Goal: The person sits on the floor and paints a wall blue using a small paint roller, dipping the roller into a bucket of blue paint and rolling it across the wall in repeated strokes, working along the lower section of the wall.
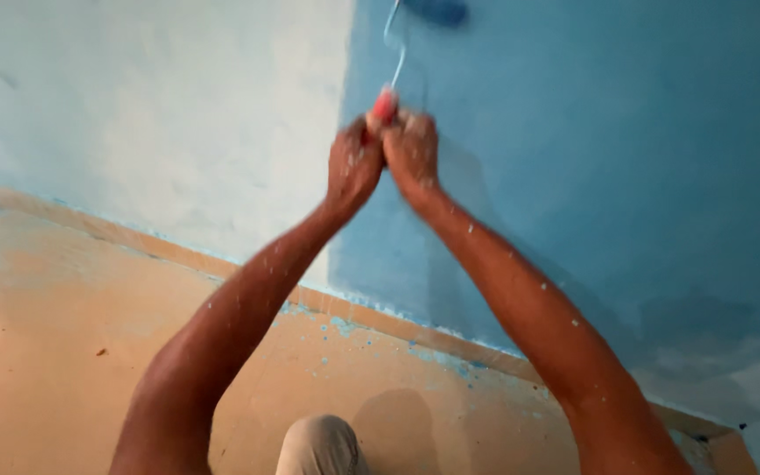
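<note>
Grip: I am watching both hands clenching one red handle near the top centre of the frame, the left hand and the right hand pressed side by side around it.

Roller: the paint roller is sitting at the very top edge, right of centre, blurred, joined to the handle by a thin bent wire; it is lying against the blue part of the wall, though I cannot tell how firmly it is pressing.

Risk, drips: I am judging that a loaded roller held overhead could be shedding more specks onto the forearms and floor; both arms are already carrying pale flecks.

Risk, edge: the boundary between blue paint and the pale unpainted wall is running down the centre; a sideways slip could be leaving an uneven seam there.

Risk, skirting: strokes running low could be smearing the tan skirting band, which is already showing blue spots.

Surface: the blue is looking patchy toward the lower right, with greyer areas showing through.

Room: an orange-tan floor is filling the lower left, spattered blue near the wall's foot; a knee in beige cloth is showing at bottom centre.
</note>
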